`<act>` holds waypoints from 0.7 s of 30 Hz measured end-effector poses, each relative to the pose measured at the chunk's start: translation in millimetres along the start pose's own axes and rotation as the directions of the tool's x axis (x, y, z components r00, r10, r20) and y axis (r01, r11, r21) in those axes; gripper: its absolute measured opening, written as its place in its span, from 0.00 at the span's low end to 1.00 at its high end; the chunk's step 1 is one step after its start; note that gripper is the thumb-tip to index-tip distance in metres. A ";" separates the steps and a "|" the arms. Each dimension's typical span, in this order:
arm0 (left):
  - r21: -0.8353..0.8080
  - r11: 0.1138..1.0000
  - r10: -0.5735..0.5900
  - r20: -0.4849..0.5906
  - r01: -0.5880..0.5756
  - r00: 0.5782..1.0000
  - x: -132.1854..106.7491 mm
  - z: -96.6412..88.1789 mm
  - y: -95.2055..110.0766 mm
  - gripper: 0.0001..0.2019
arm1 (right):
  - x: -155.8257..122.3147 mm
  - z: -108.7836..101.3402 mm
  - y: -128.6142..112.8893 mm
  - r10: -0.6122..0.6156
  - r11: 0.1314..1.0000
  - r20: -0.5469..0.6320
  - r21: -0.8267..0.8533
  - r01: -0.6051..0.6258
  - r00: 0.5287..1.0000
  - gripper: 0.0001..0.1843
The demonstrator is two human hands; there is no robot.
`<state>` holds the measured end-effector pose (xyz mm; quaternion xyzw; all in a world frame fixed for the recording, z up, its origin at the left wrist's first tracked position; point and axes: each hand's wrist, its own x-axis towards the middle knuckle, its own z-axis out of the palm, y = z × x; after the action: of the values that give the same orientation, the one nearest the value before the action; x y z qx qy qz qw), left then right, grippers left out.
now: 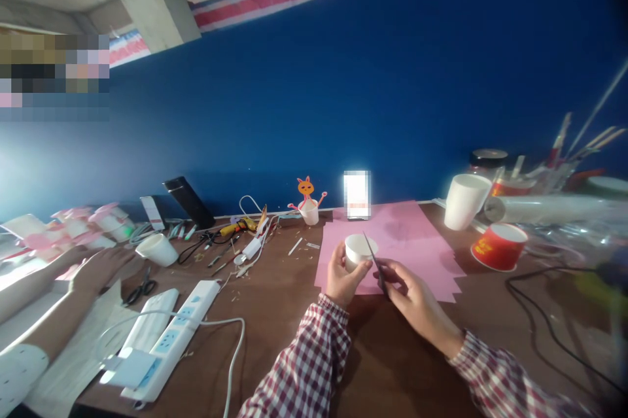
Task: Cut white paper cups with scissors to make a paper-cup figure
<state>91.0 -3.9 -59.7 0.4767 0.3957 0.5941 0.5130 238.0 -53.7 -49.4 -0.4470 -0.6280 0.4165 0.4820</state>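
Note:
My left hand (343, 276) is closed around a small white paper cup (357, 251), holding it upright over a pink paper sheet (422, 244). Gripped in my right hand (415, 297) is a pair of scissors (373, 260), whose blades point up to the cup's rim. Both sleeves are red and white plaid. The scissor handles are hidden inside my fingers.
On the brown table (275, 313) lie white power strips (169, 339) with cables, black scissors (142, 288), a tipped white cup (157, 249), a decorated cup with an orange figure (308, 205), a tall white cup (464, 201) and a red cup (498, 246). Another person's hand (101, 267) rests at left.

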 end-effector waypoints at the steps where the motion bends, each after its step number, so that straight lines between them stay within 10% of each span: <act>1: -0.018 0.999 0.037 0.012 -0.036 0.999 1.4 -1.0 -2.8 0.29 | -0.7 0.3 -0.2 0.035 0.997 0.015 0.070 -0.036 0.999 0.19; 10: -0.250 0.967 -0.032 0.064 0.048 0.997 9.5 -10.4 -7.0 0.21 | -7.3 -7.3 -15.9 0.306 0.848 0.263 0.362 -0.388 0.915 0.25; 21: -0.324 0.935 -0.117 0.104 0.145 0.988 12.6 -11.5 -13.0 0.18 | -17.5 -6.4 -8.4 0.230 0.681 0.454 0.557 -0.476 0.861 0.19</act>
<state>82.6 10.8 -72.8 0.3808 0.2997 0.5961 0.6401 245.3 -72.1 -44.3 -0.2842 -0.4174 0.7667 0.3964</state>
